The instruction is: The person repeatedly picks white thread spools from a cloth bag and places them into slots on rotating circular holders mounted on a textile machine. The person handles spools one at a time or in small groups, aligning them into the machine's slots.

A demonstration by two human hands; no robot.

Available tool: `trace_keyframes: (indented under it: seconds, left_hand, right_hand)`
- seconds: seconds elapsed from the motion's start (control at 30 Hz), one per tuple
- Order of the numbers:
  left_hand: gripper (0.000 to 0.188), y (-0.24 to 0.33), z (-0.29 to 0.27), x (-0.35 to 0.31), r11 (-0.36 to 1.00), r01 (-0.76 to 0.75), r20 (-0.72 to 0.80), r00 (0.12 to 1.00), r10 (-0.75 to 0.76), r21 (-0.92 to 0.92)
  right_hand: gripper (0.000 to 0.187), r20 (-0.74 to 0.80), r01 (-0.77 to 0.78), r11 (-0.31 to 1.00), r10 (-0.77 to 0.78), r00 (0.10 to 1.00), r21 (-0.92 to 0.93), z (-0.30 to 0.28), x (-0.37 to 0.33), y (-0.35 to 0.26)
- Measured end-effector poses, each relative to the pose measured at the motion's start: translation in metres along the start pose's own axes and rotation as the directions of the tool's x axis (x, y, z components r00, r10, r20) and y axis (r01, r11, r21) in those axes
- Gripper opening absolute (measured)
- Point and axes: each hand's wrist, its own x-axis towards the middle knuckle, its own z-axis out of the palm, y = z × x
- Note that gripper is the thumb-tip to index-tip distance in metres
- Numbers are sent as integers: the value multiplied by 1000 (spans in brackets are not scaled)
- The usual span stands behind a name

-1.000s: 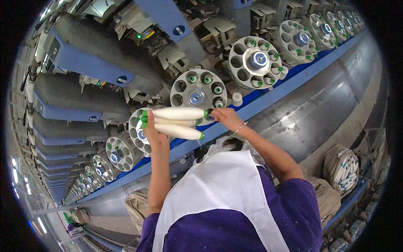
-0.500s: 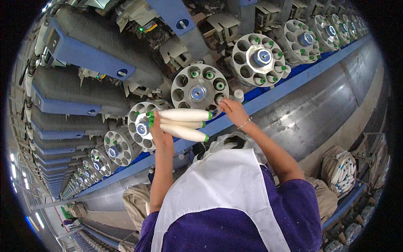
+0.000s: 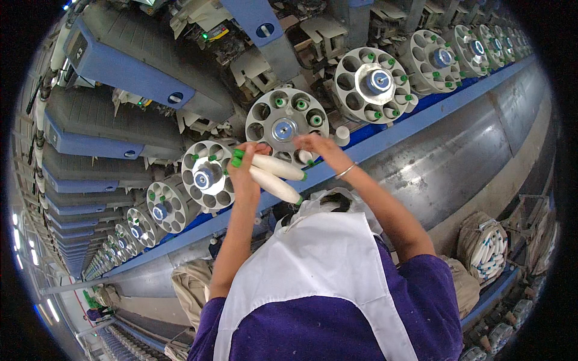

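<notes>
My left hand is closed round white yarn bobbins with green tube ends, held in a bundle and slanting down to the right. Two bobbin bodies show clearly. Just beyond them is a round grey magazine with pockets round a blue hub. Several of its upper right pockets hold green-tipped bobbins. Over its lower right rim is my right hand, fingers drawn together toward the hub; whatever they pinch is too small to see. Below that hand, a white bobbin sits in a lower pocket, green end outward.
Similar magazines run in a row both ways along a blue rail. A white cylinder stands beside the nearest one. Blue-grey machine housings rise behind. At the right is a sack of bobbins.
My right hand has moved left and up from the magazine's edge toward its hub. My left hand has shifted right, and its bobbins now tilt downward. A bobbin now shows in the lower pocket.
</notes>
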Motion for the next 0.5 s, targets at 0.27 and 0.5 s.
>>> trace_keyframes:
  seconds: [0.27, 0.5]
  left_hand:
    - [23, 42, -42, 4, 975, 72, -130, 986, -101, -212]
    - [22, 33, -43, -22, 967, -204, -239, 957, 163, -155]
  right_hand:
    - [48, 280, -105, 796, 329, 902, -597, 50, 0, 8]
    - [48, 49, -193, 738, 293, 955, -647, 40, -2, 36]
